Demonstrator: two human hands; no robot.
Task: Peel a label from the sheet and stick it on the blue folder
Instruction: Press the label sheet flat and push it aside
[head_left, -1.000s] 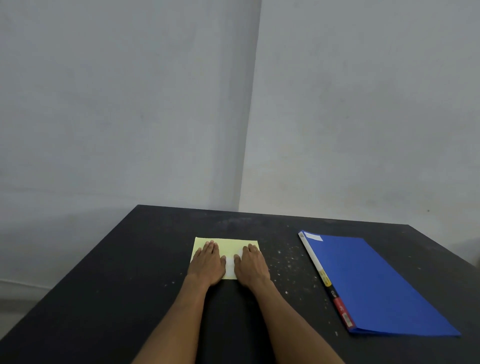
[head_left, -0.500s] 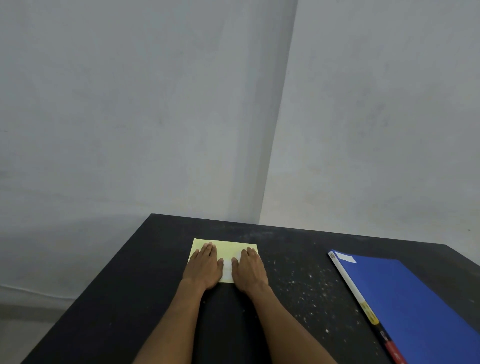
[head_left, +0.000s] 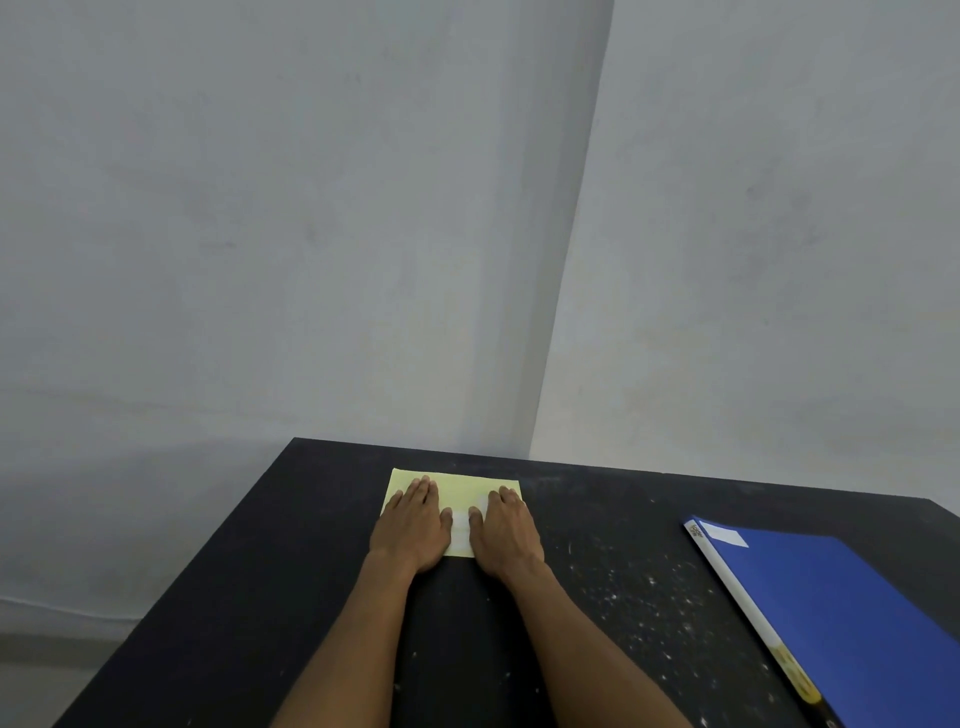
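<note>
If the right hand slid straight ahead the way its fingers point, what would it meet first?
Only the far strip of the pale yellow label sheet, then bare black tabletop. Past its edge stands the grey wall, distance unclear.

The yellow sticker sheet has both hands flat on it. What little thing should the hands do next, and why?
Probably the right hand should curl a fingertip to lift a corner of a white label while the left hand pins the yellow sheet. Both hands lie flat, nothing is peeled yet, and the blue folder waits at the right.
</note>
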